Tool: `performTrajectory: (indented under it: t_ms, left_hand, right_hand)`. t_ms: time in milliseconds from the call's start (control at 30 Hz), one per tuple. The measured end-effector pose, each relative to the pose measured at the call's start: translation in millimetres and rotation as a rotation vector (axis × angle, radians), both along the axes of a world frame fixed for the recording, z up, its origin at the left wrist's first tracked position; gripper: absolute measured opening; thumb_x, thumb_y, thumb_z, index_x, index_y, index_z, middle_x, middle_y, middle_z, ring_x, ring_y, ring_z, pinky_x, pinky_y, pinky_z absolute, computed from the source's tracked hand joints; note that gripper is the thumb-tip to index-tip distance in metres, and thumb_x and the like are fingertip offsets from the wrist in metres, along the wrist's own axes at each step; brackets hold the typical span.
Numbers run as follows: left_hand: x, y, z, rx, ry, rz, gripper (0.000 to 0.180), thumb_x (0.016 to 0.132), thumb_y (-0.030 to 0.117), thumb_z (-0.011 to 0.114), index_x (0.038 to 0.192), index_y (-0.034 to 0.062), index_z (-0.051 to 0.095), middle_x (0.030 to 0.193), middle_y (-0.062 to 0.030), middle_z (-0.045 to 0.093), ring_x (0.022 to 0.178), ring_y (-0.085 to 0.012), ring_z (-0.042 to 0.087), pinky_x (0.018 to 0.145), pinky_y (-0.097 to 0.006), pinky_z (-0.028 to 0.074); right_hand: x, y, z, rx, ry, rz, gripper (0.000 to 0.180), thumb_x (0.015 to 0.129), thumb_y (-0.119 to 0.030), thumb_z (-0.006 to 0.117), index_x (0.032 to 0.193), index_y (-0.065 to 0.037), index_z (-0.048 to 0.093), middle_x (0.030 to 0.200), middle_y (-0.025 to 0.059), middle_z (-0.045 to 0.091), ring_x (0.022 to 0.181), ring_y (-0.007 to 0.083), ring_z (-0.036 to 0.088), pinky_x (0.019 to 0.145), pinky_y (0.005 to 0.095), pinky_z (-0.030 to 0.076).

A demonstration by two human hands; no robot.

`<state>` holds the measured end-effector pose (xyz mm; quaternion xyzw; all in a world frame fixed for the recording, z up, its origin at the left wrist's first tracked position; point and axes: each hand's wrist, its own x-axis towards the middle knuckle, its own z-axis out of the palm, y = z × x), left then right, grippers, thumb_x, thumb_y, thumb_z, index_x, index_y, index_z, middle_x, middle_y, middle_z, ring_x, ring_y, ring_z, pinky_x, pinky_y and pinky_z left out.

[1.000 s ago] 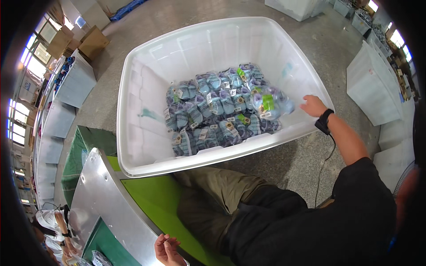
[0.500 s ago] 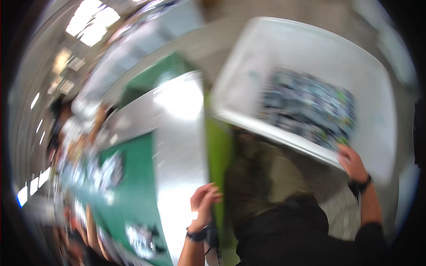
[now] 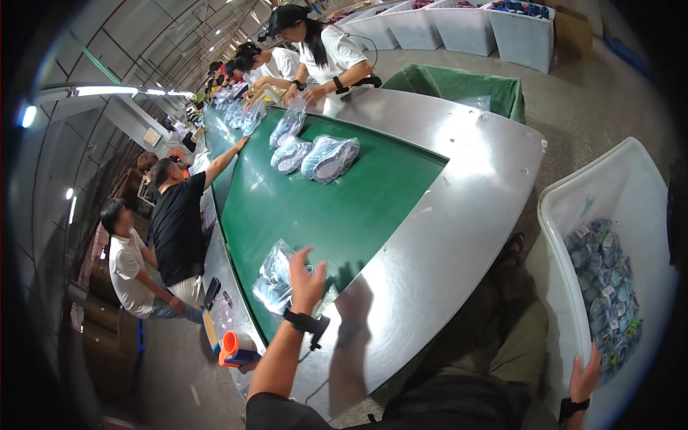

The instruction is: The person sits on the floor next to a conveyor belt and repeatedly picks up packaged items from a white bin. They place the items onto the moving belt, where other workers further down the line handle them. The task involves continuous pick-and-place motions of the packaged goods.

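My left hand (image 3: 307, 283) reaches over the near corner of the green conveyor belt (image 3: 344, 229), its fingers apart and holding nothing. Just beside it lies a clear plastic bag (image 3: 274, 278) with pale blue-grey contents, partly hidden by the hand. My right hand (image 3: 585, 374) is at the near rim of a white plastic bin (image 3: 562, 287), fingers stretched out. Inside that bin is a pile of bagged blue-grey goods (image 3: 605, 287) with small tags. Farther along the belt sit more clear bags (image 3: 330, 158) holding what look like slippers.
A broad metal edge (image 3: 459, 193) borders the belt. Across it, a person in white (image 3: 333, 54) handles a bag; at left, a person in black (image 3: 179, 229) stretches an arm onto the belt. A green bin (image 3: 466, 86) and several filled white bins (image 3: 519, 36) stand beyond. An orange container (image 3: 236, 349) stands nearby.
The view has swung from the white bin toward the belt. My left hand has moved from the metal edge out to the bag on the belt; my right hand stays at the bin's rim.
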<state>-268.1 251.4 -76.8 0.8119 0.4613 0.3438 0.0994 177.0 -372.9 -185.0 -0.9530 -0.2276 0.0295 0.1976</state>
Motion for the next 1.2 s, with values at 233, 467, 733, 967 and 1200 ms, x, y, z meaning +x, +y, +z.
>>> performTrajectory:
  t_ms: [233,467,733,967,1200]
  left_hand:
    - [-168.4,45.7,-33.6,-0.001,0.120,0.924,0.081,0.085,0.040,0.075,0.147,-0.0023,0.046,0.143,-0.0270,0.053,0.135,-0.0436,0.047,0.118,-0.051,0.032]
    - [-211.9,56.8,-36.6,-0.949,-0.725,0.580,0.065,0.094,0.041,0.068,0.139,-0.0051,0.055,0.120,-0.0161,0.069,0.102,-0.0301,0.070,0.087,-0.042,0.057]
    - [-85.6,-6.2,-19.4,-0.574,-0.674,0.343,0.095,0.085,-0.002,0.069,0.165,0.0071,0.019,0.140,-0.0151,0.054,0.118,-0.0284,0.059,0.101,-0.040,0.049]
    - [30.7,-60.8,16.3,0.184,-0.134,-0.030,0.105,0.071,-0.001,0.077,0.162,0.0077,0.026,0.130,-0.0164,0.050,0.119,-0.0334,0.054,0.101,-0.041,0.048]
    - [31.5,-97.8,19.3,0.206,0.066,-0.298,0.051,0.065,-0.010,0.072,0.113,0.0067,0.067,0.120,-0.0147,0.055,0.117,-0.0362,0.054,0.105,-0.047,0.045]
  right_hand:
    - [-3.7,8.2,2.1,0.008,-0.022,-0.021,0.053,0.093,-0.015,0.066,0.141,0.000,0.050,0.136,0.0234,0.058,0.122,0.0452,0.055,0.101,0.0498,0.045]
    - [-8.1,14.5,6.5,-0.016,-0.010,-0.064,0.052,0.093,-0.017,0.067,0.139,0.000,0.052,0.133,0.0226,0.058,0.121,0.0456,0.055,0.099,0.0497,0.045]
    - [-11.6,19.6,14.1,-0.034,-0.029,-0.070,0.052,0.091,-0.018,0.068,0.137,0.000,0.052,0.129,0.0229,0.059,0.119,0.0457,0.056,0.098,0.0498,0.046]
    - [-15.4,21.1,23.0,0.022,-0.071,-0.012,0.054,0.090,-0.017,0.069,0.138,0.001,0.051,0.128,0.0231,0.059,0.118,0.0455,0.057,0.097,0.0499,0.047]
    - [-17.0,24.1,25.9,-0.025,-0.060,-0.033,0.054,0.090,-0.015,0.070,0.139,-0.001,0.052,0.133,0.0226,0.060,0.119,0.0442,0.058,0.099,0.0494,0.047]
